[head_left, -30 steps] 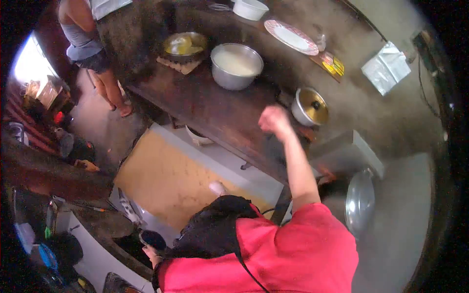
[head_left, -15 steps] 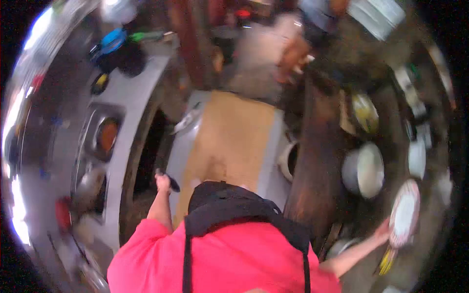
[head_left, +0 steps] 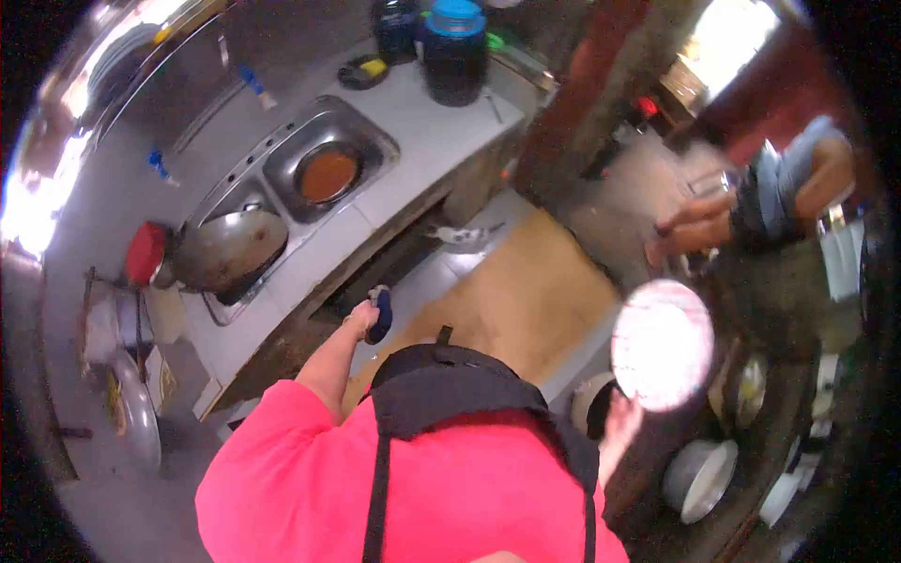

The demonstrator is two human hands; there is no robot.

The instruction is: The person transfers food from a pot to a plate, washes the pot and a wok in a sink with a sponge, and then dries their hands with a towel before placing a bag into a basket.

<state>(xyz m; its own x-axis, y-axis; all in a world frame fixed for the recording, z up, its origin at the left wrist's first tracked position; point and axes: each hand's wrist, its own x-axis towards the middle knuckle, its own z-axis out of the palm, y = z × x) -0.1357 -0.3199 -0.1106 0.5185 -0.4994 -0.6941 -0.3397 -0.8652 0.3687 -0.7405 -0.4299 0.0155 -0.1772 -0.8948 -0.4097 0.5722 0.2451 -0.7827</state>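
Note:
My right hand (head_left: 619, 427) grips the rim of a round white plate (head_left: 664, 345) with a pinkish patterned edge, held out over the floor on the right. My left hand (head_left: 366, 317) is closed round a small dark blue and grey object (head_left: 380, 315), whose kind I cannot tell, low in front of the counter. The sink (head_left: 330, 159) lies beyond the left hand, with a round brown-bottomed pan (head_left: 328, 175) in its far basin. A large wok-like pan (head_left: 233, 250) rests over the near basin.
A dark jar with a blue lid (head_left: 455, 52) stands at the counter's far end. Brown sheeting (head_left: 507, 291) covers the floor ahead. Another person (head_left: 751, 202) is at the right. Below the plate are a whitish pot (head_left: 699, 480) and another pot (head_left: 591, 403).
The view has swung left, bringing the sink and counter nearer the middle. The plate has come in from far right to the front right. Both hands keep their hold.

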